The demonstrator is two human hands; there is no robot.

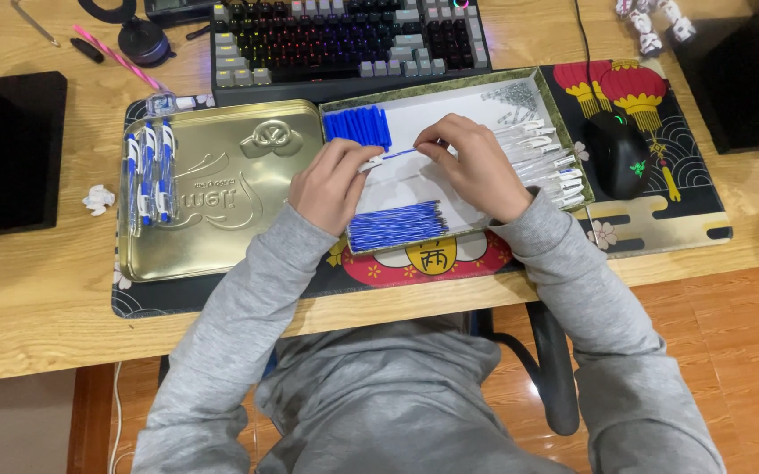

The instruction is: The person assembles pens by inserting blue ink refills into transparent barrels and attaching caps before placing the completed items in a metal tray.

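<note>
We hold one blue refill (394, 155) between both hands over tray (450, 230): left hand (331, 184) pinches white end, right hand (476, 162) fingers closed on other end. Parts sorted in tray by kind, within reach; finished pens (149, 171) set apart on tin lid (221, 246).

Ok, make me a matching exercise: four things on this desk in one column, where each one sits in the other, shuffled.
Things:
1. finished pens
2. blue caps
3. blue refills
4. black mouse

Places:
A. near edge of the white tray, by the left hand
B. on the patterned mat, right of the tray
C. left side of the gold tin lid
D. far left corner of the tray

Pairs: 1-C, 2-D, 3-A, 4-B
</note>
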